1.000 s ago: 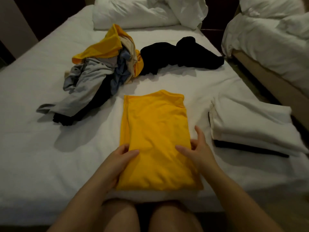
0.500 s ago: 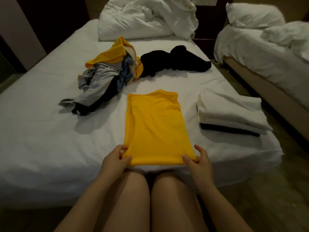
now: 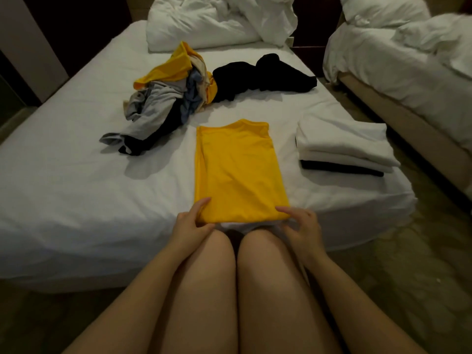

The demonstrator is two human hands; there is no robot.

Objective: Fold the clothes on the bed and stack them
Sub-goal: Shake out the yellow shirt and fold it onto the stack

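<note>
A yellow shirt, folded into a long narrow strip, lies on the white bed in front of me. My left hand pinches its near left corner. Its near right corner is pinched by my right hand. Both near corners sit at the bed's front edge. To the right rests a stack of folded clothes, white pieces over a black one. Behind lie a heap of unfolded clothes in yellow, grey and blue, and a black garment.
A crumpled white duvet and pillows fill the head of the bed. A second bed stands to the right across a narrow floor gap. My bare knees press against the bed's front edge.
My hands slid from the middle of the yellow shirt down to its near corners and took hold of them. The camera pulled back from the bed.
</note>
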